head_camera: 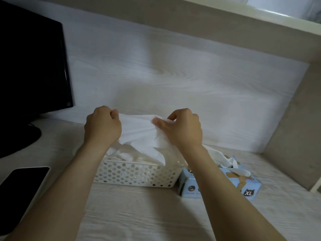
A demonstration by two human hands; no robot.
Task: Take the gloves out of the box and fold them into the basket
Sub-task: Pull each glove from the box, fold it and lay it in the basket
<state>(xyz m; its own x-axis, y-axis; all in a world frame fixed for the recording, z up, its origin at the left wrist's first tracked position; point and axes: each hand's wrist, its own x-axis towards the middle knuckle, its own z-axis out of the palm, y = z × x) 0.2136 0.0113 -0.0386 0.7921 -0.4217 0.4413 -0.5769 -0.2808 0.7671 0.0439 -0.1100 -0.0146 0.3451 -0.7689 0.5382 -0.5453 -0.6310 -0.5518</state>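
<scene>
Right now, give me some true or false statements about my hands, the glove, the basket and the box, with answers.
1. The left hand and right hand both grip one white glove above the basket. True.
2. The glove box sits left of the basket. False: it sits to the right.
3. The basket has other gloves in it. True.
4. The glove box is sealed. False: loose gloves poke out of its top.
</scene>
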